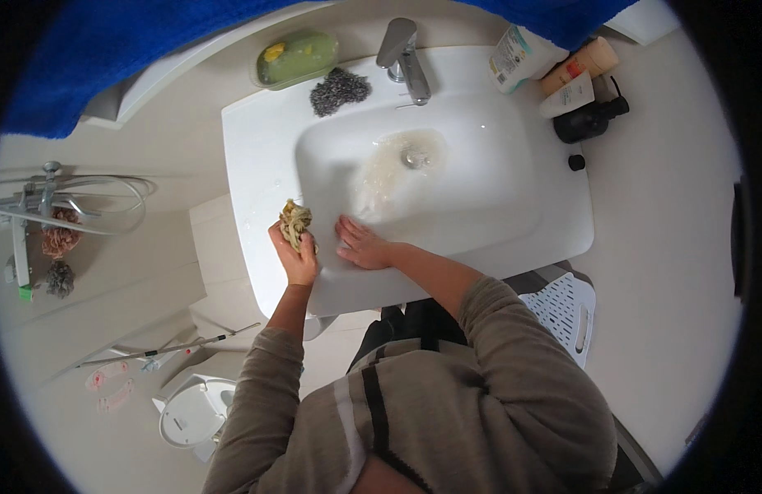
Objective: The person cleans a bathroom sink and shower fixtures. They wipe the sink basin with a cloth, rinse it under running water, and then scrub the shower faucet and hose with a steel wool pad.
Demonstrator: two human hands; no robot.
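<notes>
My left hand (292,256) is closed around a crumpled, yellowish cloth (295,221) over the left rim of the white washbasin (257,167). My right hand (364,244) is at the near left corner of the bowl, palm down and with nothing in it, its fingers slightly apart. It seems to rest against the basin wall. Murky, foamy water (381,170) lies around the metal drain plug (414,157). Above the bowl's far side stands a chrome single-lever faucet (412,68); whether it runs, I cannot tell.
A steel wool scourer (339,91) and a green soap dish (300,58) sit at the back left. Back right stand a white bottle (518,58), a white tube (567,96) and a black pump bottle (582,121). Below the basin's right side is a perforated white board (563,315).
</notes>
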